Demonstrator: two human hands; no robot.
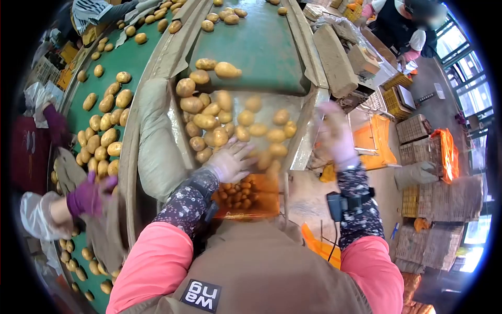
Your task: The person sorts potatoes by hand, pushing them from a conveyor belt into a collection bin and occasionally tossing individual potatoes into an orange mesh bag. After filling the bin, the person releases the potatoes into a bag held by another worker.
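The left hand (230, 161) lies flat, its fingers (244, 148) spread and released. They touch the near edge of the potatoes (230, 123) heaped at the lower end of the chute (261, 47), just above an orange bag (250, 196) holding more. The right hand (334, 135) hangs beside the right rim, too blurred to tell whether it is clenched.

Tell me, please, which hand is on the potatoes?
The left hand, spread over the potatoes; the right hand is blurred, off to the side, clear of them.
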